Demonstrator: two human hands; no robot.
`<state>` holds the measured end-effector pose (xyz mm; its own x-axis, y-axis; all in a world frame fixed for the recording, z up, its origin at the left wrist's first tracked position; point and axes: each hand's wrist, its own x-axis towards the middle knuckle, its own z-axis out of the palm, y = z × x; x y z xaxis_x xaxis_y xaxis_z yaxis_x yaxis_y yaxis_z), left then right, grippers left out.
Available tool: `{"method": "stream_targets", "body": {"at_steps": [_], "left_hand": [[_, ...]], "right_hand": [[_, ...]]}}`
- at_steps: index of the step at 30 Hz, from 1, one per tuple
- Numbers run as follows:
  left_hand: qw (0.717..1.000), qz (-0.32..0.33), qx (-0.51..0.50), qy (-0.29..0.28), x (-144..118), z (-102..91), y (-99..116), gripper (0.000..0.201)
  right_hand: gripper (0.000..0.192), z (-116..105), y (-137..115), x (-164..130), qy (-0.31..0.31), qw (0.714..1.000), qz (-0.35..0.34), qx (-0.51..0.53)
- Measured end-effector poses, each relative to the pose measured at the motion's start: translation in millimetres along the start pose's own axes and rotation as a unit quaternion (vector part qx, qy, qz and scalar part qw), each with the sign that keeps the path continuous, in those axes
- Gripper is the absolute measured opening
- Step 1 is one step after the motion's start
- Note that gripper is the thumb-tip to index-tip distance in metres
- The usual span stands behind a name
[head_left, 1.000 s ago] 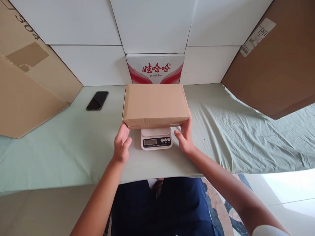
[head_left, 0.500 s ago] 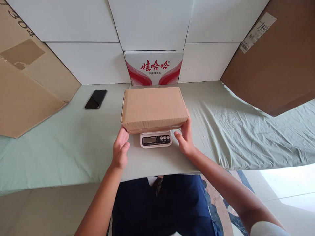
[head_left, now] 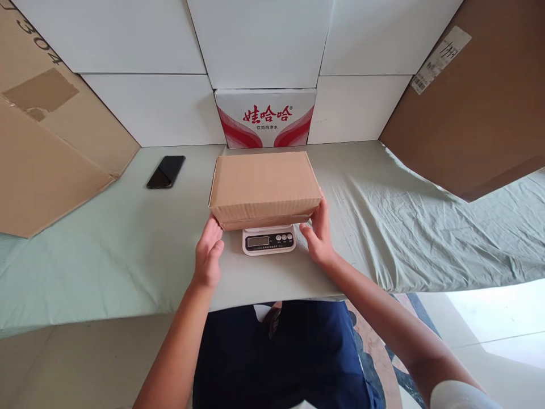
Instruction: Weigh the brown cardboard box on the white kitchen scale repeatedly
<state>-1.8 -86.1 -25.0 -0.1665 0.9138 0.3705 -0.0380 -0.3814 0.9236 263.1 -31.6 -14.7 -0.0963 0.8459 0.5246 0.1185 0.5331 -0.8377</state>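
A closed brown cardboard box point(head_left: 264, 180) sits over a small white kitchen scale point(head_left: 258, 249) in the head view. The box covers the scale's platform; only the front panel with its grey display and small buttons shows. No digits can be made out there. My left hand point(head_left: 208, 253) grips the box's near left corner, its fingers partly hidden under the edge. At the near right corner, my right hand point(head_left: 319, 236) holds the box with fingers along its side, the thumb apart near the scale.
A black smartphone point(head_left: 166, 172) lies on the pale green cloth point(head_left: 123, 267) to the left. Behind stands a white and red carton point(head_left: 266, 136) against white panels point(head_left: 264, 45). Large cardboard sheets flank the table, one at left point(head_left: 55, 165) and one at right point(head_left: 477, 125).
The view has shifted very slightly. Both hands stay at the box's near corners, and the box remains over the scale, its near right corner appearing slightly farther left.
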Motion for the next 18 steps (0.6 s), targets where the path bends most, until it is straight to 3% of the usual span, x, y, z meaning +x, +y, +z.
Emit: {"method": "stream_targets", "body": {"at_steps": [14,18], "left_hand": [[0.998,0.018,-0.006,0.052,4.0,-4.2,-0.7,0.078],[0.999,0.007,-0.001,0.049,4.4,-4.6,-2.2,0.08]], "right_hand": [[0.082,-11.8,9.5,10.1,0.104,0.989,0.073,0.071],[0.079,-10.9,9.5,12.1,0.09,0.989,0.079,0.091]]}}
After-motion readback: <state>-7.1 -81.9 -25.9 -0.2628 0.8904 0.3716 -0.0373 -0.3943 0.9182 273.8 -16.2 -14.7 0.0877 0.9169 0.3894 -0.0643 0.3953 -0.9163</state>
